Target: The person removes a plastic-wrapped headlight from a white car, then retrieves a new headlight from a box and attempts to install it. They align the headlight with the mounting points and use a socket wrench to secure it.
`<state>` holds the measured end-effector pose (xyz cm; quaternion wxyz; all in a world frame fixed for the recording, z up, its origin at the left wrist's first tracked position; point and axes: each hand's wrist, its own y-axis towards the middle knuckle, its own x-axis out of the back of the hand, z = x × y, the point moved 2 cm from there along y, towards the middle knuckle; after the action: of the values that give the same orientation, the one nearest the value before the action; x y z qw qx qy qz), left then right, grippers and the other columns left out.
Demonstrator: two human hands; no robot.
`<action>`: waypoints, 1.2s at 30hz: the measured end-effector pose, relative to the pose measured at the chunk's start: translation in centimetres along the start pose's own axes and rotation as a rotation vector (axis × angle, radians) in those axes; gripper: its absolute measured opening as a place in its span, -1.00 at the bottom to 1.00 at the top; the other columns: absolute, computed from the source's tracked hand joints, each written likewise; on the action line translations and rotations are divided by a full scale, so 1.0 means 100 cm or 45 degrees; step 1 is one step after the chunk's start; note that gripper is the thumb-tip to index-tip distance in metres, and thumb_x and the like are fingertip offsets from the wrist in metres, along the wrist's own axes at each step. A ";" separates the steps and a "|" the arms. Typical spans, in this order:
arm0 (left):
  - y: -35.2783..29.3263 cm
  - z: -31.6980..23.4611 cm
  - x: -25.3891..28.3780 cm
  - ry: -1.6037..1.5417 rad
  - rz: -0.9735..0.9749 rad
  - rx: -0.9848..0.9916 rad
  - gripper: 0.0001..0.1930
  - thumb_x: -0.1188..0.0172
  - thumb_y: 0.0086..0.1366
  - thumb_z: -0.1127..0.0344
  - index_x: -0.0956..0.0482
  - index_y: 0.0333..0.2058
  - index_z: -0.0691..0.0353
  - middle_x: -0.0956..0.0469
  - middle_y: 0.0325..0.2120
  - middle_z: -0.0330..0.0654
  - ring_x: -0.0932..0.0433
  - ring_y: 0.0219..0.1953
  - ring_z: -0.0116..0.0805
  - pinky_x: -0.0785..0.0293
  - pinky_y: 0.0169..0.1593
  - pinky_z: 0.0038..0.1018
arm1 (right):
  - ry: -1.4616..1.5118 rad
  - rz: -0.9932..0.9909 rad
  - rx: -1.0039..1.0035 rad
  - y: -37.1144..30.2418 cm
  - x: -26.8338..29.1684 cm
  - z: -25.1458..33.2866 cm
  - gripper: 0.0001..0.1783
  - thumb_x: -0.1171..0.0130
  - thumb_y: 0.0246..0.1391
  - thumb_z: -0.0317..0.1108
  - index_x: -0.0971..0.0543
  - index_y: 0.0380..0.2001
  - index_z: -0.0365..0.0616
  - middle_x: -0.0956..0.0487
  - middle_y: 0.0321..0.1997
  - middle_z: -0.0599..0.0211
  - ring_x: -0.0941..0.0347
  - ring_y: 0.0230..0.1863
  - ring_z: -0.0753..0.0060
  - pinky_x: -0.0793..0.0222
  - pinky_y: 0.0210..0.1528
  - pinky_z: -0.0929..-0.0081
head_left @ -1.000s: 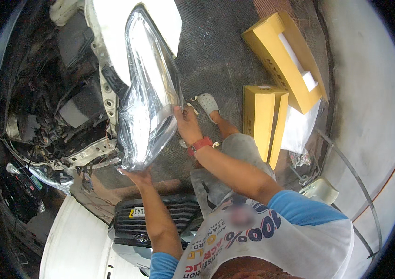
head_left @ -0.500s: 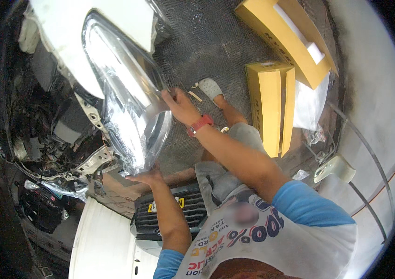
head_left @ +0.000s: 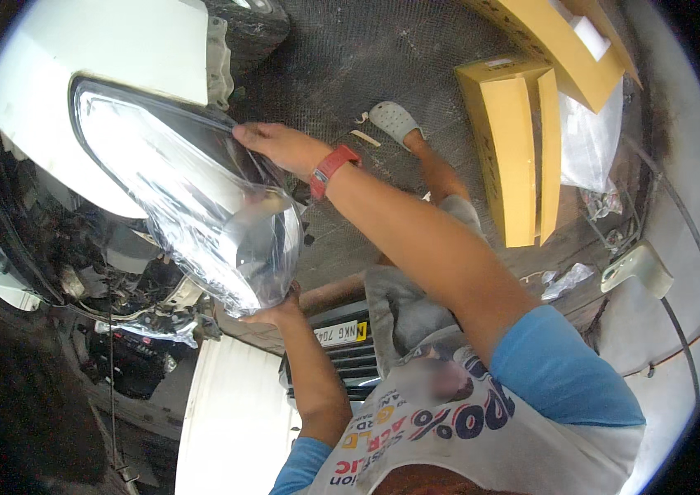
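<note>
A large clear headlight (head_left: 193, 181) with a shiny chrome inside and a black rim lies between my hands, at the front corner of a white car. My right hand (head_left: 284, 148), with a red watch on its wrist, holds the headlight's right edge, the thumb side over the dark rim. My left hand (head_left: 278, 312) cups the wide near end from below, and part of its fingers is hidden behind it. The headlight's narrow far end rests along or just over the white fender (head_left: 111, 49); whether it touches I cannot tell.
The open engine bay (head_left: 111, 256) with bare metal brackets lies left. Two yellow cardboard boxes (head_left: 508, 157) and clear plastic wrap (head_left: 589, 136) are on the floor at right. A white panel (head_left: 226, 421) and a dark grille with a plate (head_left: 329, 351) lie near me.
The headlight has moved left and turned more toward the fender, with both hands still on it. My view has shifted, so boxes and floor appear moved.
</note>
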<state>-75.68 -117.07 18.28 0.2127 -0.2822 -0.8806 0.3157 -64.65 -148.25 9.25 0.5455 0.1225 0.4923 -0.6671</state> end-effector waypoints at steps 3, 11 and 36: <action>0.011 -0.005 0.010 0.054 0.076 0.064 0.05 0.54 0.12 -0.68 -0.27 0.36 -0.09 -0.26 0.36 -0.08 -0.23 0.35 0.20 -0.27 0.19 0.32 | -0.138 0.066 0.103 0.002 0.005 -0.010 -0.19 -0.06 0.30 0.24 -0.39 0.31 -0.26 -0.51 0.25 0.08 -0.40 0.25 0.33 -0.22 0.36 0.45; -0.013 0.006 -0.021 0.117 0.111 0.069 -0.01 0.29 0.08 -0.62 -0.36 0.28 -0.02 -0.37 0.27 -0.04 -0.33 0.28 0.18 -0.38 0.14 0.23 | -0.027 0.170 0.149 0.009 0.010 -0.013 -0.12 -0.13 0.22 0.31 -0.45 0.25 -0.32 -0.54 0.22 -0.03 -0.45 0.21 0.21 -0.29 0.29 0.37; 0.035 -0.003 0.006 0.075 0.220 0.117 0.07 0.25 0.03 -0.65 -0.37 0.27 0.09 -0.41 0.23 0.05 -0.34 0.27 0.19 -0.35 0.22 0.23 | 0.068 0.062 0.117 0.077 0.031 0.034 -0.09 -0.55 -0.04 -0.26 -0.26 0.25 -0.44 -0.58 0.09 0.02 -0.52 -0.06 0.36 -0.47 -0.13 0.42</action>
<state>-74.68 -114.32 16.30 0.2231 -0.3563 -0.8309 0.3645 -58.00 -152.18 4.72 0.5421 0.1772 0.4724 -0.6720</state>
